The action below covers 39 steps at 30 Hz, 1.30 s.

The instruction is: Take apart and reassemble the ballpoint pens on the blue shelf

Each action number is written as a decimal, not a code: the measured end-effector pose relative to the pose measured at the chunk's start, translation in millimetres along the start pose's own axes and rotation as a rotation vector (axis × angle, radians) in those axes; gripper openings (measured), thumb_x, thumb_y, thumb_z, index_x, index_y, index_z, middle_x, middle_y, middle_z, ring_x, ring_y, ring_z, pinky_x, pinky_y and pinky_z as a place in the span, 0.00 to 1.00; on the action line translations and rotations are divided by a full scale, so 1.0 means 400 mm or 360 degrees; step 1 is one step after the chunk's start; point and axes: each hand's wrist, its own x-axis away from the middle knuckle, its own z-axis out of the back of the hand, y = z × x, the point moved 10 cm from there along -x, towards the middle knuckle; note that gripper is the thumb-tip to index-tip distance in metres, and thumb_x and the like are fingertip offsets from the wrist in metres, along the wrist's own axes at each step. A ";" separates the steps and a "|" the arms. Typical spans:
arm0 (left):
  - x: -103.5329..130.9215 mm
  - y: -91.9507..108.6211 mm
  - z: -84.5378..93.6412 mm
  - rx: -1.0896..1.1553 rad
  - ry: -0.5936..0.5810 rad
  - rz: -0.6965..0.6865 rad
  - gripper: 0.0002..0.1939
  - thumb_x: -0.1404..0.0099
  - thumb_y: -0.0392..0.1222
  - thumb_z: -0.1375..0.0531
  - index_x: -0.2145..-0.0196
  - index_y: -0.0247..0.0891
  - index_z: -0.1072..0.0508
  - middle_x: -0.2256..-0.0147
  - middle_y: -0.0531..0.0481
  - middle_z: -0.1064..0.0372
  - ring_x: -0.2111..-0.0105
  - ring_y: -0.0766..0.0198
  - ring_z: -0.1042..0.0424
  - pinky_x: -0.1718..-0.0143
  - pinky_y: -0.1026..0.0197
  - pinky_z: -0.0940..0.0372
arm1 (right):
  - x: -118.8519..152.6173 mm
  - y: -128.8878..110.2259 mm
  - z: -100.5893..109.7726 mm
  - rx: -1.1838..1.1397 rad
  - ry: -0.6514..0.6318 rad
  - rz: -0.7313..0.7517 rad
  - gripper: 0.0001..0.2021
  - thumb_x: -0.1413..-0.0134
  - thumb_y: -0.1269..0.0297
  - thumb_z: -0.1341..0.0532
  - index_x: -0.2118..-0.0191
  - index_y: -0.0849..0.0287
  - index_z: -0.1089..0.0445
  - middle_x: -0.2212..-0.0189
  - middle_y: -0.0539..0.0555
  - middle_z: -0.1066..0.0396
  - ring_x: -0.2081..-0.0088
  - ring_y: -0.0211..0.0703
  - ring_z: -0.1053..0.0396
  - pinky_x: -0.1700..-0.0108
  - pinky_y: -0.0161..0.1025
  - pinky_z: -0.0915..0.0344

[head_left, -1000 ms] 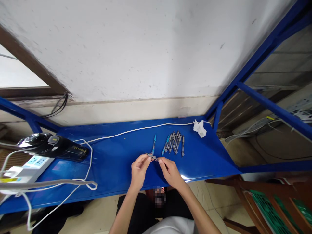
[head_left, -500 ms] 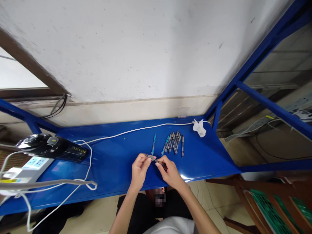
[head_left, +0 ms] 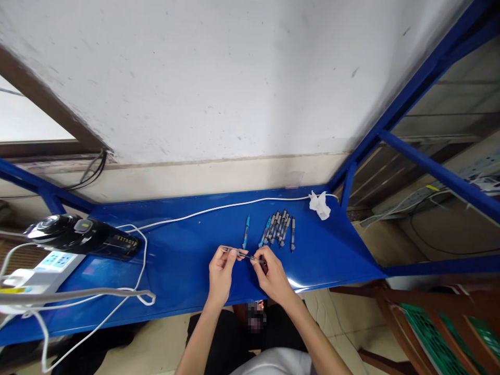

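Above the front part of the blue table, my left hand (head_left: 221,271) pinches one end of a dark and grey pen (head_left: 233,251). My right hand (head_left: 270,270) is closed on the pen's other end, with fingers covering most of it. A thin dark rod (head_left: 250,256) spans the gap between the two hands; whether it is the refill I cannot tell for sure. Just beyond my fingers lies a single blue pen (head_left: 246,230). Several grey pens and a blue one form a pile (head_left: 276,228) to its right, and a lone grey pen (head_left: 292,233) rests beside them.
Crumpled white tissue (head_left: 320,205) sits at the table's back right. A white cable (head_left: 219,207) runs along the back. On the left are a black bottle (head_left: 97,237) lying down, a power strip (head_left: 58,263) and looped cables. Blue frame bars (head_left: 429,156) rise at the right.
My hands have moved slightly apart, the left one shifting left. A thin rod now shows between them where the thicker pen pieces were close together. The pens on the table have not moved.
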 end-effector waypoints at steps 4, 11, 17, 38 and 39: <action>-0.002 -0.023 0.006 0.0112 0.0015 0.0039 0.17 0.24 0.57 0.34 0.55 0.40 0.26 0.59 0.44 0.16 0.60 0.57 0.17 0.52 0.55 0.25 | 0.001 -0.014 -0.003 0.0147 -0.0033 0.0039 0.12 0.21 0.59 0.43 0.41 0.51 0.26 0.53 0.57 0.30 0.53 0.47 0.24 0.48 0.42 0.28; -0.002 -0.019 0.016 0.0263 0.0096 0.0019 0.18 0.22 0.59 0.37 0.51 0.42 0.30 0.57 0.45 0.16 0.62 0.59 0.18 0.54 0.56 0.25 | 0.003 0.003 0.022 0.0173 0.0180 0.0022 0.09 0.20 0.63 0.45 0.47 0.53 0.28 0.48 0.60 0.27 0.48 0.50 0.25 0.44 0.45 0.30; -0.002 -0.017 0.017 0.0263 0.0110 0.0020 0.19 0.23 0.61 0.36 0.51 0.43 0.30 0.57 0.46 0.17 0.63 0.60 0.17 0.54 0.56 0.24 | 0.001 -0.015 0.011 0.0388 0.0103 0.0100 0.16 0.19 0.64 0.45 0.36 0.48 0.26 0.54 0.57 0.25 0.51 0.51 0.27 0.49 0.48 0.35; 0.002 -0.015 0.025 0.0320 0.0145 -0.0006 0.18 0.21 0.59 0.38 0.50 0.41 0.31 0.56 0.42 0.16 0.62 0.58 0.16 0.55 0.55 0.23 | 0.003 0.001 0.024 0.0362 0.0184 0.0043 0.16 0.18 0.64 0.47 0.39 0.49 0.23 0.54 0.57 0.25 0.51 0.50 0.27 0.48 0.47 0.37; 0.002 -0.015 0.025 0.0324 0.0144 -0.0004 0.18 0.22 0.59 0.38 0.50 0.41 0.31 0.56 0.43 0.16 0.62 0.58 0.16 0.55 0.55 0.23 | 0.003 0.001 0.024 0.0362 0.0186 0.0046 0.16 0.18 0.64 0.46 0.39 0.49 0.23 0.54 0.57 0.25 0.51 0.50 0.27 0.48 0.47 0.36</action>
